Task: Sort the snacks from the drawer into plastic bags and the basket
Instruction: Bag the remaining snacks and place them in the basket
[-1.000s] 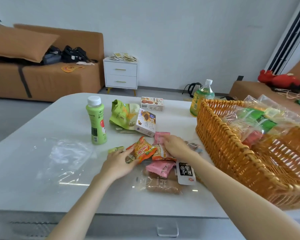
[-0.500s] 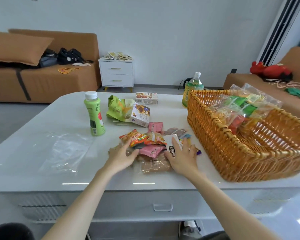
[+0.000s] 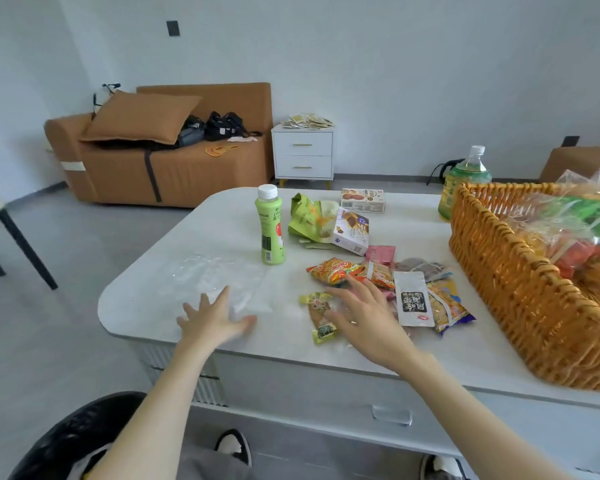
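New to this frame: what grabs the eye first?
The big orange wicker basket at the right of the table, bagged snacks inside. Then the bright heap of snack packets mid-table, a green drink bottle left of it. Both hands are spread open: left hand on a flat clear plastic bag, right hand over the packets.

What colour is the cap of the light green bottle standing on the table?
White; the cap shows best in the head view.
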Demonstrator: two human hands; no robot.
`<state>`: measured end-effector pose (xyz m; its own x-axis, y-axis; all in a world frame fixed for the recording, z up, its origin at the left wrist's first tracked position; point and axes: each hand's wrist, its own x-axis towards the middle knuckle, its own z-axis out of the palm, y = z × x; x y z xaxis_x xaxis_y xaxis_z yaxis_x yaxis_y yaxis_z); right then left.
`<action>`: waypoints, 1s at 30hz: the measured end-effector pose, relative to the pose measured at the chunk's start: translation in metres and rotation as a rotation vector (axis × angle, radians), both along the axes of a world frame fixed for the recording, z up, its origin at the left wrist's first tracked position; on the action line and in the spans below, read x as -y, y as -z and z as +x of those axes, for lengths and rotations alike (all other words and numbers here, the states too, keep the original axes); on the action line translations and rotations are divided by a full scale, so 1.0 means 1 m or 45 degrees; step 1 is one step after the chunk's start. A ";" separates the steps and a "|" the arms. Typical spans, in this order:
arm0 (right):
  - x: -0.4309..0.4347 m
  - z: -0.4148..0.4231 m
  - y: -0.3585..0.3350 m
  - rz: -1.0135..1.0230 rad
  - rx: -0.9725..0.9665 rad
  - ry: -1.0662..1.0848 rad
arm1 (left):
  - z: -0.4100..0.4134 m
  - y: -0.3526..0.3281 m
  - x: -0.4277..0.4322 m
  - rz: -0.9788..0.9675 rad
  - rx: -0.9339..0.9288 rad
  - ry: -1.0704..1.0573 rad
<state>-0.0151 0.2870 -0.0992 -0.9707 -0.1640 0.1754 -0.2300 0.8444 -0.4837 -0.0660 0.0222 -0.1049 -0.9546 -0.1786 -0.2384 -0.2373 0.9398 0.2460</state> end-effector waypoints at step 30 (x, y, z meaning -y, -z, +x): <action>0.085 -0.028 0.018 0.079 0.249 -0.422 | 0.044 0.017 0.045 0.142 -0.406 0.629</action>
